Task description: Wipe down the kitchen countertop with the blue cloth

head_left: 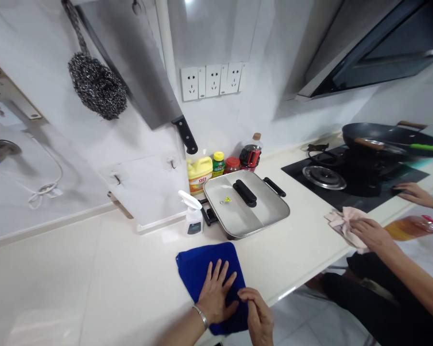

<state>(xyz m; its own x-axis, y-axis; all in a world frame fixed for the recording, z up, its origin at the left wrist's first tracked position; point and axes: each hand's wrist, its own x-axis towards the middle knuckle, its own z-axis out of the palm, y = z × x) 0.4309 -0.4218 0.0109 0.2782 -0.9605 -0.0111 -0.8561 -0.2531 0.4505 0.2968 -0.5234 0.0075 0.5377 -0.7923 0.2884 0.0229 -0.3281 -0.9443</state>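
Three white socket plates (212,80) sit on the pale wall above our counter (50,278); to their left hang a broad cleaver (130,57) and a steel scourer (97,89); along the counter we see a lidded square pan (220,218) with a white spray bottle (194,222) just beside it, and a yellow jug (201,175) among the containers behind; farther right lies a black hob (368,185) with a wok (364,132) at its back; another person stands there, one hand (371,234) on a pink cloth (341,225), the other (413,195) at the hob's front edge.

Our left hand (216,298) is open and flat, palm down, fingers spread and pointing away from us, a silver bracelet (201,317) at the wrist; our right hand (258,312) has its fingers curled at the cloth's right edge, and we cannot tell whether it pinches the fabric; the blue cloth (191,264) lies directly under our left palm, near the counter's front edge, its far end spread in front of the pan, its near end between our two hands.
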